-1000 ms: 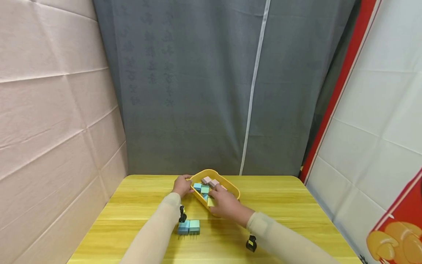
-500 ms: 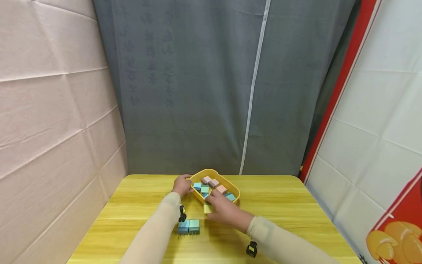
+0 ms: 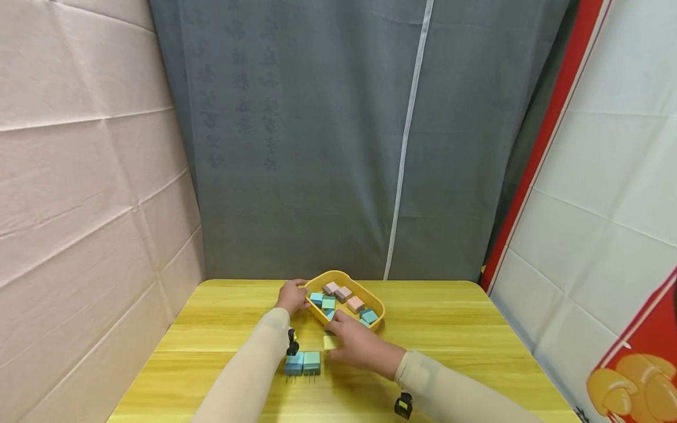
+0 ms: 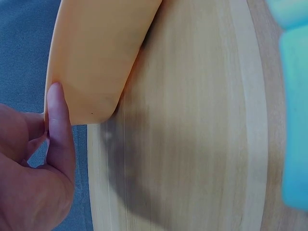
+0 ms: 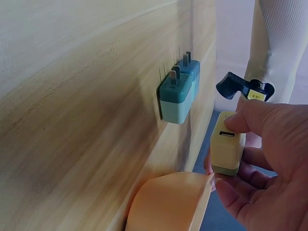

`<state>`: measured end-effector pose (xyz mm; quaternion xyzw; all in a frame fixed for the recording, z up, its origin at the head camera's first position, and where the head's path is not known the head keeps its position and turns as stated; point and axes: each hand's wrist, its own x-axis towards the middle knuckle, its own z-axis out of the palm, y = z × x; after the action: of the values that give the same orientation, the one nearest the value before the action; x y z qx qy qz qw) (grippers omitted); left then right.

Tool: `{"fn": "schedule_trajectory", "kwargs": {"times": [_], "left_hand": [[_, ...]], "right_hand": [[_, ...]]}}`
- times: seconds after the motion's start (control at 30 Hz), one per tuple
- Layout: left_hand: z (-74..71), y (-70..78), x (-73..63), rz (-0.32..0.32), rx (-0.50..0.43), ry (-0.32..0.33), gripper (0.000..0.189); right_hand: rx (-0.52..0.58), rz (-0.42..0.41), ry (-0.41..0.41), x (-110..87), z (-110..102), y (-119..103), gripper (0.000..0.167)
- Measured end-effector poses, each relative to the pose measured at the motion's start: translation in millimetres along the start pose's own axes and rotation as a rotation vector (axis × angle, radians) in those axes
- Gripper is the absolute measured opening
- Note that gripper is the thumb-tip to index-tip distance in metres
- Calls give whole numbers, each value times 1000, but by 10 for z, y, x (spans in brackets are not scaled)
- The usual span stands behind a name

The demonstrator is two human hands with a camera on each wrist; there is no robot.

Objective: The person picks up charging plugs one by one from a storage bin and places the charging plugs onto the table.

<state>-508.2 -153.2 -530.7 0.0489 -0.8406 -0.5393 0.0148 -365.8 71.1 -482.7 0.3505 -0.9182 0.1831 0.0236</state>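
My right hand (image 3: 361, 345) holds a yellow USB charger (image 5: 226, 144) between thumb and fingers, its USB slot visible in the right wrist view. It is above the table, just in front of the yellow plastic basket (image 3: 378, 301). My left hand (image 3: 292, 298) pinches the basket's left rim, thumb on one side of the wall and fingers on the other. Two plug chargers, a blue one (image 3: 294, 364) and a green one (image 3: 312, 363), stand side by side near the table's front, prongs toward me. Inside the basket lie several pink, blue and green chargers (image 3: 355, 304).
All of this is on a yellow wood-grain table (image 3: 433, 352). A grey curtain (image 3: 317, 147) hangs behind its back edge. Pale cloth walls (image 3: 95, 205) flank it left and right. A black wrist device (image 3: 404, 405) is strapped to the right sleeve.
My right hand has carried the yellow charger out of the basket, toward me and slightly left, above the table near the two standing chargers. My left hand stays on the rim.
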Motion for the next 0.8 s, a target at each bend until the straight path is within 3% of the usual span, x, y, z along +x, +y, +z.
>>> {"fn": "schedule_trajectory", "kwargs": {"times": [0.8], "left_hand": [[7,-33,53,3,7,-2,38]], "right_hand": [[-6,15,-60,-20,156,-12,49]]}}
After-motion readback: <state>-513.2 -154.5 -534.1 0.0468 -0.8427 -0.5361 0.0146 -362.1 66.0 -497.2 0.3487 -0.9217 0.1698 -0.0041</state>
